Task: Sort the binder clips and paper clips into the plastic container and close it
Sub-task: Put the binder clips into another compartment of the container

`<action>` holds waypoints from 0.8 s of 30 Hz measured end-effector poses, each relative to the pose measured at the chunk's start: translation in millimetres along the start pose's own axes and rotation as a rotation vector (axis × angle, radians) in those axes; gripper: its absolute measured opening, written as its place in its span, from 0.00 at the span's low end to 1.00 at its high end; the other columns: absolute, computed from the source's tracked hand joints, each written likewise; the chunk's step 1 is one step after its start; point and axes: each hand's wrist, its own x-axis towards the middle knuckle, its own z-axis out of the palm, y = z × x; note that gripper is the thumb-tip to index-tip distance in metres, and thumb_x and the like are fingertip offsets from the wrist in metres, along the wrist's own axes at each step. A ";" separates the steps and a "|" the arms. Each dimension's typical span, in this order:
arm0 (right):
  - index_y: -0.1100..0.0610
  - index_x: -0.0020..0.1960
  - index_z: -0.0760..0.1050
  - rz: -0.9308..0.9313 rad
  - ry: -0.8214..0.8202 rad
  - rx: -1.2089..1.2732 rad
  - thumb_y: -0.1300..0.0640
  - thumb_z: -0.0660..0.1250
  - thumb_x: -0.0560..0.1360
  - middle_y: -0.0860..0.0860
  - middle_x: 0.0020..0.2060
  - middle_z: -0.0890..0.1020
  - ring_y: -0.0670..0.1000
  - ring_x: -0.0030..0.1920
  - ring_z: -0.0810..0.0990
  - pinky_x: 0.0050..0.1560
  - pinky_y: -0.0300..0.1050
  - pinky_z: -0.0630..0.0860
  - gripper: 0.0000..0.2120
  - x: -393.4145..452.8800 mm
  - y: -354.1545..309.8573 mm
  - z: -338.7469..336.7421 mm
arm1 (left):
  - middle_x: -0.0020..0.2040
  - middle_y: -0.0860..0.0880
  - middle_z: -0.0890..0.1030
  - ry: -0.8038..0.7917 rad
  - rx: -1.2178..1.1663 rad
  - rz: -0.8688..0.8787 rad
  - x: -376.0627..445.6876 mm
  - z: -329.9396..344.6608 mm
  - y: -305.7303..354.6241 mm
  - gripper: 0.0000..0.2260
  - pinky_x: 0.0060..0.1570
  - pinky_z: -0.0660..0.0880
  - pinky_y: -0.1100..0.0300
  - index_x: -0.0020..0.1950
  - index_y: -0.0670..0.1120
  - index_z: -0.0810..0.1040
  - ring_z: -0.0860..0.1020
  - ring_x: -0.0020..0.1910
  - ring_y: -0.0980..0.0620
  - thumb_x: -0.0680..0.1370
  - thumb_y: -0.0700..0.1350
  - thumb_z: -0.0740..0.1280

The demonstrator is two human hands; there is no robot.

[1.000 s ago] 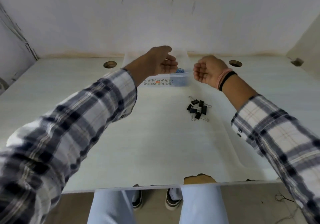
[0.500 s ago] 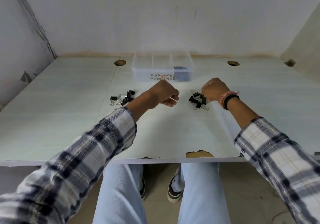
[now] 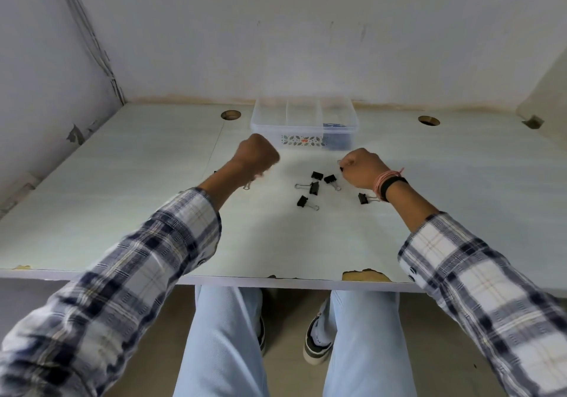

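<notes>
My right hand [image 3: 362, 168] curled its grip on a binder clip; my left hand [image 3: 257, 155] was fisted, contents unclear. Loose binder clips [image 3: 316, 186] lay on the tabletop [image 3: 122, 212] between them, the open plastic container [image 3: 303, 125] just beyond. I judged carrying each handful fully over its compartment best.

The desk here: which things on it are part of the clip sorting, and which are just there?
Part of the job:
- black binder clips loose on the desk
- clear plastic container, divided, lid off
- left hand and right hand, both curled

Just there:
- two cable holes in the desk
- wristbands
</notes>
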 end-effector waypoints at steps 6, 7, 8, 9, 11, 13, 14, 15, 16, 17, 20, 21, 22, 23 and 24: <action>0.63 0.63 0.71 0.161 -0.107 -0.295 0.57 0.59 0.79 0.62 0.58 0.75 0.61 0.60 0.74 0.56 0.48 0.72 0.15 -7.2 -0.2 8.0 | 0.68 0.39 0.66 0.063 0.443 -0.300 1.8 -6.4 -42.2 0.16 0.66 0.65 0.44 0.66 0.45 0.72 0.64 0.67 0.36 0.79 0.47 0.61; 0.62 0.65 0.70 0.162 -0.121 -0.275 0.56 0.60 0.79 0.62 0.59 0.74 0.61 0.61 0.73 0.57 0.49 0.71 0.17 -7.7 -3.1 11.0 | 0.68 0.39 0.66 0.034 0.410 -0.309 3.0 -0.2 -45.9 0.16 0.67 0.66 0.44 0.67 0.45 0.72 0.63 0.67 0.36 0.81 0.48 0.61; 0.60 0.64 0.70 0.153 -0.130 -0.231 0.56 0.60 0.78 0.61 0.57 0.73 0.61 0.60 0.73 0.58 0.49 0.71 0.16 -7.8 -7.1 14.5 | 0.69 0.38 0.65 0.017 0.376 -0.293 2.2 5.4 -45.7 0.17 0.67 0.68 0.43 0.68 0.44 0.72 0.63 0.68 0.36 0.82 0.50 0.60; 0.59 0.63 0.70 0.148 -0.141 -0.151 0.56 0.61 0.77 0.59 0.54 0.72 0.61 0.57 0.75 0.57 0.49 0.74 0.15 -5.9 -10.1 18.3 | 0.69 0.38 0.65 0.012 0.344 -0.257 3.3 12.5 -43.2 0.17 0.65 0.69 0.43 0.68 0.44 0.72 0.62 0.68 0.36 0.82 0.51 0.60; 0.61 0.59 0.72 0.158 -0.170 0.058 0.60 0.62 0.74 0.57 0.48 0.73 0.58 0.46 0.80 0.56 0.55 0.81 0.14 -0.3 -17.0 25.5 | 0.66 0.38 0.69 -0.026 0.277 -0.193 1.0 21.0 -32.4 0.17 0.58 0.72 0.47 0.65 0.43 0.74 0.67 0.68 0.35 0.81 0.51 0.61; 0.62 0.49 0.72 0.160 -0.175 0.229 0.64 0.60 0.75 0.56 0.41 0.73 0.55 0.36 0.78 0.51 0.57 0.83 0.04 0.8 -23.5 28.1 | 0.58 0.39 0.78 -0.054 0.176 -0.124 2.3 25.8 -23.1 0.13 0.55 0.79 0.48 0.55 0.41 0.79 0.78 0.59 0.38 0.78 0.48 0.63; 0.61 0.45 0.71 0.150 -0.142 0.252 0.65 0.60 0.75 0.56 0.39 0.73 0.55 0.35 0.78 0.50 0.56 0.84 0.02 0.1 -26.4 27.4 | 0.53 0.41 0.81 -0.046 0.143 -0.097 2.7 24.9 -21.4 0.08 0.53 0.81 0.49 0.48 0.41 0.78 0.82 0.53 0.40 0.78 0.44 0.63; 0.60 0.41 0.70 0.125 -0.077 0.222 0.64 0.60 0.74 0.55 0.36 0.72 0.56 0.35 0.79 0.47 0.54 0.84 0.04 2.4 -27.4 24.9 | 0.50 0.41 0.82 -0.017 0.122 -0.069 2.7 21.4 -20.2 0.07 0.51 0.82 0.51 0.44 0.41 0.77 0.83 0.50 0.41 0.79 0.40 0.61; 0.59 0.37 0.68 0.086 -0.002 0.140 0.64 0.60 0.74 0.55 0.34 0.72 0.57 0.36 0.79 0.43 0.51 0.82 0.07 4.5 -26.6 21.4 | 0.51 0.41 0.82 0.021 0.122 -0.058 4.2 16.9 -21.9 0.08 0.52 0.81 0.52 0.45 0.40 0.78 0.83 0.51 0.40 0.78 0.38 0.60; 0.58 0.34 0.66 0.054 0.049 0.051 0.63 0.60 0.73 0.55 0.33 0.71 0.58 0.37 0.77 0.39 0.48 0.78 0.09 9.4 -22.0 18.7 | 0.56 0.40 0.81 0.067 0.110 -0.056 4.1 11.9 -24.3 0.10 0.56 0.80 0.50 0.52 0.38 0.80 0.81 0.55 0.39 0.78 0.37 0.59; 0.58 0.36 0.68 0.051 0.003 -0.157 0.56 0.59 0.70 0.60 0.43 0.74 0.60 0.46 0.74 0.46 0.45 0.70 0.07 17.6 -9.3 20.2 | 0.68 0.38 0.74 0.025 0.148 -0.088 -2.7 8.4 -32.2 0.21 0.68 0.72 0.46 0.69 0.40 0.77 0.72 0.67 0.37 0.77 0.35 0.59; 0.60 0.39 0.72 0.027 -0.040 -0.165 0.56 0.58 0.70 0.62 0.47 0.76 0.61 0.49 0.75 0.50 0.46 0.72 0.08 19.6 -7.1 25.1 | 0.69 0.38 0.74 -0.048 0.139 -0.061 -5.0 12.0 -33.4 0.21 0.68 0.72 0.48 0.69 0.39 0.77 0.72 0.68 0.38 0.77 0.33 0.58; 0.63 0.41 0.76 -0.020 -0.078 -0.151 0.58 0.58 0.71 0.63 0.49 0.78 0.62 0.51 0.77 0.52 0.48 0.73 0.10 16.0 -9.9 29.4 | 0.69 0.39 0.75 -0.111 0.100 -0.024 -7.5 16.7 -33.6 0.21 0.65 0.74 0.52 0.67 0.39 0.79 0.74 0.67 0.39 0.77 0.32 0.57; 0.66 0.46 0.79 -0.072 -0.110 -0.109 0.62 0.58 0.73 0.63 0.52 0.80 0.63 0.53 0.79 0.55 0.49 0.74 0.12 11.1 -14.1 34.0 | 0.67 0.40 0.77 -0.157 0.034 -0.001 -8.5 21.1 -34.5 0.21 0.59 0.75 0.57 0.66 0.39 0.80 0.76 0.64 0.41 0.77 0.31 0.57; 0.66 0.53 0.81 -0.103 -0.136 -0.073 0.65 0.58 0.75 0.62 0.57 0.82 0.62 0.57 0.79 0.58 0.48 0.75 0.15 2.6 -20.6 36.6 | 0.64 0.41 0.79 -0.187 -0.014 0.010 -9.7 23.2 -33.2 0.21 0.53 0.76 0.58 0.66 0.41 0.80 0.78 0.59 0.43 0.77 0.32 0.58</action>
